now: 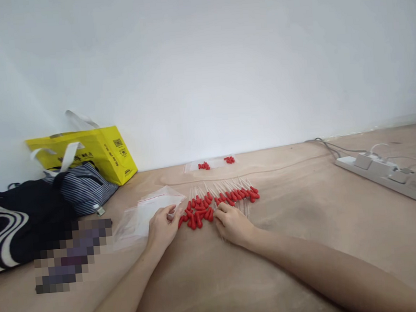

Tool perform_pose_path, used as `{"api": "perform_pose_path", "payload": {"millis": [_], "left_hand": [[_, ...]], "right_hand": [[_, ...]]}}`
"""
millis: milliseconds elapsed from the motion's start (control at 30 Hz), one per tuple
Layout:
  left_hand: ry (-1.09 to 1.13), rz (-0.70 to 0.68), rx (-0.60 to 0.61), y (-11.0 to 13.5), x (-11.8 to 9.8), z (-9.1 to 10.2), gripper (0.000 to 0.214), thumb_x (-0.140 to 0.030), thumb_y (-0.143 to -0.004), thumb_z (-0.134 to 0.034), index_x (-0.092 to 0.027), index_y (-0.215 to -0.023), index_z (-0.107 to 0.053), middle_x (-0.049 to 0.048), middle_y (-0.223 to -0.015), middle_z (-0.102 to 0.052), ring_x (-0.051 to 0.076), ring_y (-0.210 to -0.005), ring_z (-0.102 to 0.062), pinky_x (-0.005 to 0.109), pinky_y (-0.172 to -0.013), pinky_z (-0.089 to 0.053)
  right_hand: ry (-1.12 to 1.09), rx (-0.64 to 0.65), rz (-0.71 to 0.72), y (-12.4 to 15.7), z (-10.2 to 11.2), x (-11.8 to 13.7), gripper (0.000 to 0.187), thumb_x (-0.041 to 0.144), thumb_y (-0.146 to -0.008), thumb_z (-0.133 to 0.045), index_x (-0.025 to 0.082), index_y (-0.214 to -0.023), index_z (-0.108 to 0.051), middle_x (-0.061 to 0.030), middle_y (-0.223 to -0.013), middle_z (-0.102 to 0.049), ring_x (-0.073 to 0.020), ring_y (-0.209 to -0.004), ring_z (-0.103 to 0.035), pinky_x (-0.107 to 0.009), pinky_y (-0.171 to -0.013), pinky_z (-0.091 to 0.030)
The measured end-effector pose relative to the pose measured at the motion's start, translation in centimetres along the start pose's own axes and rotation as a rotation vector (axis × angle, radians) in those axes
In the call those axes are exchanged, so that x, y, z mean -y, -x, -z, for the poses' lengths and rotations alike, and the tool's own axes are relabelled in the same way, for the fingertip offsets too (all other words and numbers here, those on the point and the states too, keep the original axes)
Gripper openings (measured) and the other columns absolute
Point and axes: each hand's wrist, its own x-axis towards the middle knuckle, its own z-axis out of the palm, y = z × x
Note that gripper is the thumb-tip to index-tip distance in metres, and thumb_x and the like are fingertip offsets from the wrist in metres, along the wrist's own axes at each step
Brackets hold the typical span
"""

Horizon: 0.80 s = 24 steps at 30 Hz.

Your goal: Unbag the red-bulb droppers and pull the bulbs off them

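A pile of loose red rubber bulbs [197, 219] lies between my two hands on the wooden table. My left hand [163, 227] is curled at the pile's left side, thumb and fingertips closed around a red bulb. At the right side, my right hand [234, 225] is closed, its fingertips beside the bulbs; what they pinch is hidden. Thin clear tubes [247, 207] lie partly beneath and behind this hand. Just beyond, droppers [236, 193] with red bulbs rest in a row, their pale stems pointing toward the wall.
Clear zip bags [150, 208] lie by my left hand. Against the wall is another clear bag [214, 164] with red-bulbed droppers. A yellow bag [103, 152], a striped pouch [82, 185] and a black bag [26, 223] stand left. A white power strip [386, 178] with cables lies right.
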Motion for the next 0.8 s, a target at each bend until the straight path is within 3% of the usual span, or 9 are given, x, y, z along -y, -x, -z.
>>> {"api": "perform_pose_path", "payload": {"millis": [233,500,667,800], "left_hand": [[-0.093,-0.114,0.010,-0.8,-0.2,0.5,0.027,-0.034,-0.073,-0.042,-0.020,-0.074,-0.065,0.0049,-0.078,-0.065,0.020,-0.076,-0.058,0.030,-0.072,-0.045],[-0.404,0.056,0.317,-4.3,-3.7,-0.2,0.025,-0.038,-0.065,-0.046,-0.023,-0.063,-0.066,0.0092,-0.083,-0.066,0.031,-0.092,-0.055,0.040,-0.074,-0.041],[-0.421,0.113,0.374,-5.9,-4.2,-1.3,0.024,-0.039,-0.059,-0.051,-0.019,-0.056,-0.064,0.0132,-0.077,-0.067,0.035,-0.086,-0.058,0.041,-0.068,-0.042],[-0.440,0.144,0.361,-6.3,-4.3,-0.6,0.027,-0.040,-0.058,-0.053,-0.016,-0.058,-0.063,0.0180,-0.080,-0.066,0.037,-0.086,-0.058,0.041,-0.066,-0.042]], "right_hand": [[-0.049,-0.014,0.005,0.3,0.8,0.5,0.023,0.030,-0.082,-0.048,0.016,-0.068,-0.060,-0.0032,-0.068,-0.057,-0.0136,-0.070,-0.050,-0.029,-0.066,-0.035],[-0.001,-0.170,-0.037,1.7,2.9,-2.1,0.024,0.029,-0.082,-0.049,0.018,-0.064,-0.061,-0.0012,-0.065,-0.060,-0.0126,-0.069,-0.047,-0.032,-0.071,-0.025],[-0.022,-0.162,-0.027,3.6,4.0,-4.1,0.028,0.026,-0.081,-0.049,0.017,-0.056,-0.056,0.0003,-0.060,-0.058,-0.0118,-0.067,-0.046,-0.033,-0.076,-0.025],[-0.097,-0.192,-0.089,3.7,4.1,-4.2,0.028,0.027,-0.081,-0.049,0.017,-0.056,-0.056,0.0007,-0.060,-0.058,-0.0116,-0.066,-0.046,-0.033,-0.076,-0.026]]}}
